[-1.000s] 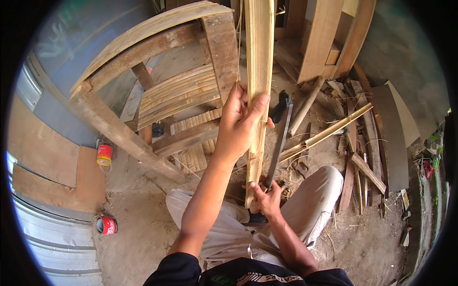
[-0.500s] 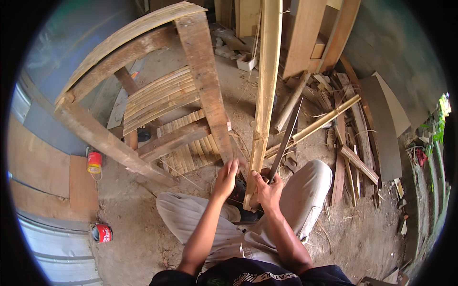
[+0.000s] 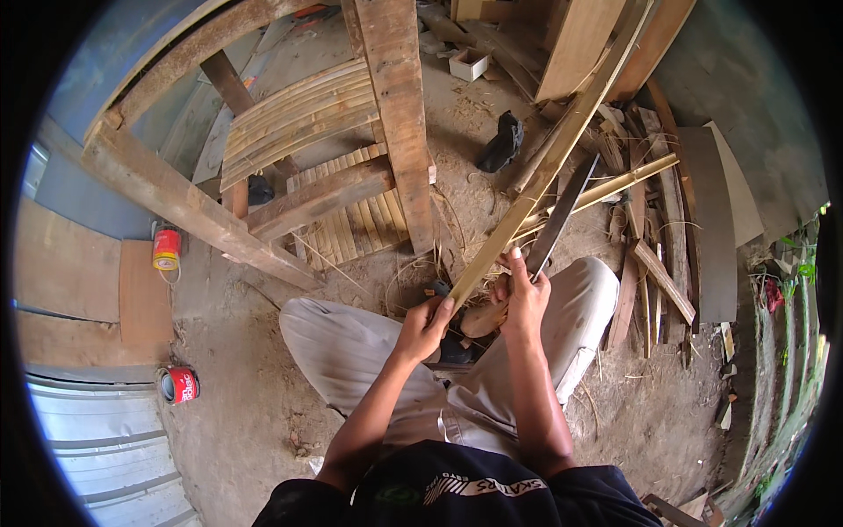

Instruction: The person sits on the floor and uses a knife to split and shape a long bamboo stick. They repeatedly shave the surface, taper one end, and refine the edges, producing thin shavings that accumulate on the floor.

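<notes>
I sit on a dirt floor with my knees apart. My left hand [image 3: 426,327] grips the lower end of a long bamboo strip [image 3: 544,176] that slants up and to the right, away from me. My right hand [image 3: 524,300] is closed around the wooden handle of a long dark-bladed knife [image 3: 562,215], whose blade lies along the strip's right side. The two hands are close together above my lap. Thin bamboo shavings lie on the ground just in front of them.
A wooden chair frame [image 3: 263,158] with bamboo slats lies tipped at the upper left. Two red cans, one can [image 3: 166,249] and another can [image 3: 178,385], sit at the left. A black shoe [image 3: 502,142] lies ahead. Bamboo offcuts and boards [image 3: 659,228] pile at the right.
My left hand slid from high on the bamboo strip down to its lower end. The strip tilted from upright to slanting right. My view dropped toward my lap.
</notes>
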Tool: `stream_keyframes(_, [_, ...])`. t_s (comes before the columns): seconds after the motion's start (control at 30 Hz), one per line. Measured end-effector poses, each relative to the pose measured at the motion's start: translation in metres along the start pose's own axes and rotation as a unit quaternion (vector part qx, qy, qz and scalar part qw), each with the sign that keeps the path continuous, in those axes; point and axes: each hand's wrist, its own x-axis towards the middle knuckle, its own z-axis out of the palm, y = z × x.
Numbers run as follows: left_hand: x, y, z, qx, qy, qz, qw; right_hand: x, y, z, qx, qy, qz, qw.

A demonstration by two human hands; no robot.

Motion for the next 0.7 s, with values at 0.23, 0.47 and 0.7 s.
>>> stream_keyframes(0.23, [-0.004, 0.008, 0.002, -0.173, -0.148, -0.104, 0.968, 0.007, 0.004, -0.008, -0.047, -0.019, -0.010, 0.999])
stream_keyframes(0.47, [0.003, 0.014, -0.012, -0.443, -0.291, -0.187, 0.827, 0.010, 0.007, -0.004, -0.040, -0.041, -0.019, 0.998])
stream_keyframes(0.7, [0.006, 0.008, -0.026, -0.486, -0.307, -0.201, 0.793, 0.017, 0.013, -0.006, -0.073, -0.038, -0.065, 0.995])
